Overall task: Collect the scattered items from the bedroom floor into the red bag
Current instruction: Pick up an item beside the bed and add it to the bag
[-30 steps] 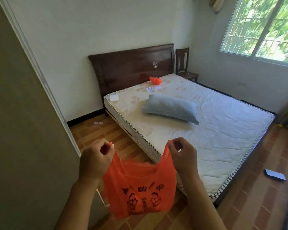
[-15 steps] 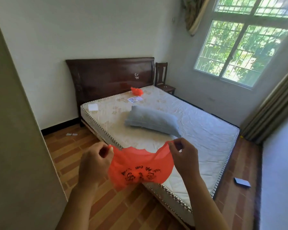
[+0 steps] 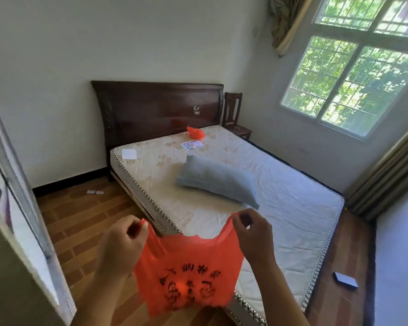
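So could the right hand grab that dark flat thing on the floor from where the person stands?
Probably not yet. The right hand grips a handle of the red bag, and the dark flat thing lies on the floor beyond the bed's corner.

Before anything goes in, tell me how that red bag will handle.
The red bag looks thin and floppy: it sags and wrinkles between the left hand and right hand, which pinch its handles. Probably very light. Its mouth likely collapses if either hand lets go.

red bags 2 (image 3: 189, 269) (image 3: 195, 132) | pillow 1 (image 3: 216, 181) | chair 1 (image 3: 236, 118)
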Demonstrator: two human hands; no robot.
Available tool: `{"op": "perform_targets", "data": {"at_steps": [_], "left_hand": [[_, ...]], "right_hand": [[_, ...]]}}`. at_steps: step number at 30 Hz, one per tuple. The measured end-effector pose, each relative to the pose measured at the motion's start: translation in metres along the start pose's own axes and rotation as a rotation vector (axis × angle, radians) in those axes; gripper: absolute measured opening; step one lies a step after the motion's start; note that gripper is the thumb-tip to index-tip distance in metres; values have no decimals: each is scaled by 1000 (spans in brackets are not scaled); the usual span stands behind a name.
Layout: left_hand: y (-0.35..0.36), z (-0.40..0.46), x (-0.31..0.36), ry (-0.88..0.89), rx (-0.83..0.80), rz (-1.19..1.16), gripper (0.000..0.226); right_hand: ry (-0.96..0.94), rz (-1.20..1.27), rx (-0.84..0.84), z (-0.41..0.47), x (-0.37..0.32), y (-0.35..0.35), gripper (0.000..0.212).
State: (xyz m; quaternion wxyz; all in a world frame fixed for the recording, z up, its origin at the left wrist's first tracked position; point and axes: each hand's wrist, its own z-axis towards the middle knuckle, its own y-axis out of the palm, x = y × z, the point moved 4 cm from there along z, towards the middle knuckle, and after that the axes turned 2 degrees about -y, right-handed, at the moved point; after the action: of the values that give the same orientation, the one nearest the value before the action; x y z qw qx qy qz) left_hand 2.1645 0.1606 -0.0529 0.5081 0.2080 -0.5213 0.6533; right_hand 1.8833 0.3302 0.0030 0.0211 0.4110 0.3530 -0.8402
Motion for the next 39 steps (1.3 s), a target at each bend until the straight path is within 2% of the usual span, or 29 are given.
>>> {"op": "perform_targets", "data": {"at_steps": [5,12,17,25,29,39], "left_hand": [[18,47,3,-18,89,100,20],[71,110,22,-21,131,205,21],[88,127,17,-97,173,276,17],[88,168,-8,-191,211,345,10],[106,200,-31,-212,180,327,15],[144,322,-110,-225,13,234,22]], "right_hand": [[-11,97,-55,65,13,37,17],[11,229,-127,167,42,78,19],[37,312,-236,206,60,114,23],[68,336,-320,239,68,180,21],[79,301,-364,262,66,204,18],[163,200,-313,333,60,277,21]]}}
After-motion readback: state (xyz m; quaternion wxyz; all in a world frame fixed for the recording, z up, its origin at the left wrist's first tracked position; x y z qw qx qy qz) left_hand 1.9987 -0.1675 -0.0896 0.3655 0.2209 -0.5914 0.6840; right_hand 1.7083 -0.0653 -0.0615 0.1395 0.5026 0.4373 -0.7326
